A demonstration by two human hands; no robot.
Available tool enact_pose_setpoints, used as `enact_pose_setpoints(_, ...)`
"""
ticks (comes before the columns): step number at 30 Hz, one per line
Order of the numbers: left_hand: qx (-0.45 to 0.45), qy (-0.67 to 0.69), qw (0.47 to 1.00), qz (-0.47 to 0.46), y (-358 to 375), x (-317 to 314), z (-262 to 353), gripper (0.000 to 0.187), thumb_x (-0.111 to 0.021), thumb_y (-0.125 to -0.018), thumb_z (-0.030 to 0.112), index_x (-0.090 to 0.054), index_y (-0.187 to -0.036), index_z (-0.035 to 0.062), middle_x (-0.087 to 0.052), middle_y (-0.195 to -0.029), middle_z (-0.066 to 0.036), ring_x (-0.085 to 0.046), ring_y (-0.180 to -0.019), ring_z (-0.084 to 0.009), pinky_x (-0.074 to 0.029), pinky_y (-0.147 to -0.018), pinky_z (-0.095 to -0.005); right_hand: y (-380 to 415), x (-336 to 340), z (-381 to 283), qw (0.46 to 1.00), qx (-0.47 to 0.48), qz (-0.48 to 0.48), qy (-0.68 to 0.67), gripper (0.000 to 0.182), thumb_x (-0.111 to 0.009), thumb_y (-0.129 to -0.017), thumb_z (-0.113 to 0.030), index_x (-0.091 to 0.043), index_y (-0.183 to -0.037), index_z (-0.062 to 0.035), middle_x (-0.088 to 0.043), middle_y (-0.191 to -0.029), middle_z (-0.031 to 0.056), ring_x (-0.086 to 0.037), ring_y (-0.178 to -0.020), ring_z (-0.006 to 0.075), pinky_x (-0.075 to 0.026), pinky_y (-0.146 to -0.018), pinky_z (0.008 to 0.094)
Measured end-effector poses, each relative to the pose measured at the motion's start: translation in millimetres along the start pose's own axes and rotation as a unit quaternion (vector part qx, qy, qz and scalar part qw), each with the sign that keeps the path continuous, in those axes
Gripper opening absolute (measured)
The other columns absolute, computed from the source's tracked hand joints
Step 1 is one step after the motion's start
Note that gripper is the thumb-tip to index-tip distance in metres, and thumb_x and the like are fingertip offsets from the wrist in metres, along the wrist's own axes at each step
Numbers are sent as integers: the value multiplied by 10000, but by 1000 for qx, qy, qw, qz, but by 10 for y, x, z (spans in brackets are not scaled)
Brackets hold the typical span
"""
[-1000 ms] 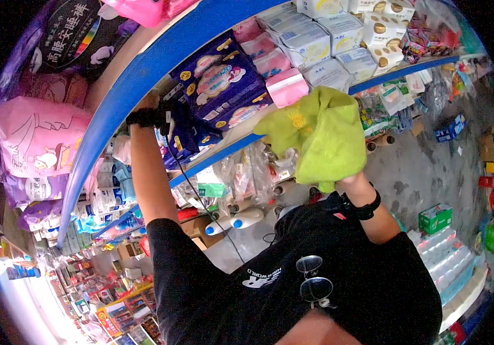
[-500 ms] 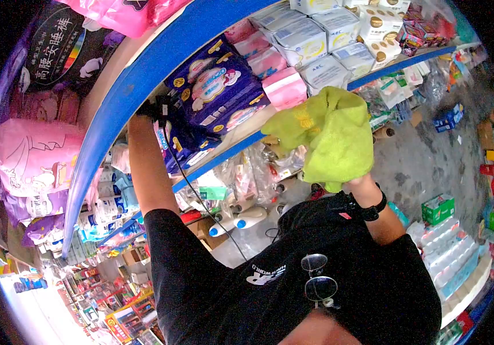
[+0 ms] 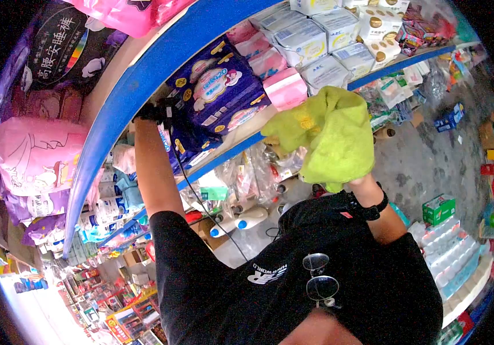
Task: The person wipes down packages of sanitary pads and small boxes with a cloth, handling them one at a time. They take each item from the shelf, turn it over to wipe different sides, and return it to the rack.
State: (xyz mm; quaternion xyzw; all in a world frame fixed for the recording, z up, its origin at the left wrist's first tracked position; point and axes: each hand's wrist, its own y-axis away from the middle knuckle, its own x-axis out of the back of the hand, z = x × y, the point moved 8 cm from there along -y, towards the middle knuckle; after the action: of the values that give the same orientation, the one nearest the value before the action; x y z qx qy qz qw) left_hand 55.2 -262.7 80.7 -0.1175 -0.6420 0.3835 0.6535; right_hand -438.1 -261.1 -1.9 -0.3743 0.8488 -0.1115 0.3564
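A lime-green towel hangs bunched over my right hand, which is closed on it; most of the fingers are covered by the cloth. A black watch sits on that wrist. My left arm reaches up to the shelf, and my left hand is beside the dark blue packs. That hand is in shadow and looks black, with a black strap or device and a thin cable at the wrist. Its fingers cannot be made out, nor whether it grips a pack.
A blue shelf edge curves close to my left arm. White packs and a pink pack stand along the shelf. Lower down lie plastic-wrapped goods and white bottles. A green box is at the right.
My left hand and forearm have shifted slightly to the right by the dark blue packs. My right hand and the towel have stayed almost still.
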Motion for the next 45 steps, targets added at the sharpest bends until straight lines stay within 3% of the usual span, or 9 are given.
enact_pose_setpoints(22,-128,-28,977,168,726,1207,605,288,-630,-713,279,-629,-885,49,-622,-918,-154,-559,-884,-330,-416,-800,-405,321,-152,502,974,-187,-55,114,592,-600,-813,-262,-338,-1299,-49,-461,-1247,102,-496,-1100,207,-440,-909,379)
enact_pose_setpoints(24,-88,-43,993,65,698,849,89,276,-666,-662,189,-616,-894,48,-617,-897,-180,-562,-865,-347,-422,-784,-408,364,-187,529,969,-182,-80,148,610,-611,-805,-265,-332,-1302,-45,-458,-1250,105,-495,-1100,208,-440,-908,378)
enact_pose_setpoints(26,50,185,975,111,927,1338,648,239,-658,-649,94,-591,-858,2,-611,-886,-212,-558,-827,-398,-425,-742,-441,332,-309,447,983,-53,-105,140,551,-584,-829,-269,-355,-1276,-44,-478,-1213,101,-506,-1079,203,-451,-892,369)
enact_pose_setpoints(27,-64,-48,991,108,1008,1476,1079,223,-589,-690,25,-538,-899,-32,-592,-874,-254,-537,-806,-459,-415,-706,-480,350,-189,553,987,-70,-32,142,509,-563,-847,-275,-369,-1257,-45,-489,-1185,97,-514,-1059,202,-456,-881,366)
enact_pose_setpoints(28,61,30,987,149,1178,1673,1338,202,-523,-749,7,-485,-943,-35,-574,-874,-277,-525,-816,-476,-409,-683,-492,394,-96,617,985,-86,40,142,470,-541,-864,-282,-382,-1238,-47,-500,-1158,93,-523,-1040,201,-461,-871,362)
enact_pose_setpoints(32,84,36,995,51,1458,1714,1756,117,-442,-830,5,-460,-944,-13,-567,-820,-264,-536,-790,-458,-416,-655,-478,220,-123,703,977,-134,151,-65,396,-499,-893,-283,-402,-1205,-60,-512,-1112,83,-535,-997,210,-469,-848,370)
enact_pose_setpoints(38,-113,-14,988,107,1895,2185,2542,109,-440,-830,-17,-457,-937,-24,-552,-876,-208,-519,-776,-363,-425,-700,-397,49,-199,559,970,-120,143,-155,382,-465,-904,-311,-415,-1205,-80,-515,-1130,83,-532,-1015,226,-468,-858,389)
enact_pose_setpoints(43,3,183,971,155,2072,2299,2426,86,-411,-813,-48,-431,-896,-37,-492,-885,-197,-480,-773,-303,-398,-721,-361,-18,-414,389,998,16,47,30,399,-487,-894,-307,-424,-1206,-67,-528,-1120,91,-544,-1004,231,-471,-855,400)
enact_pose_setpoints(45,27,180,966,184,2167,2307,2512,85,-407,-813,-42,-430,-895,-39,-494,-931,-199,-474,-827,-295,-388,-753,-367,45,-825,99,853,210,-88,469,396,-543,-869,-227,-434,-1207,-52,-526,-1132,94,-541,-1005,217,-468,-856,364)
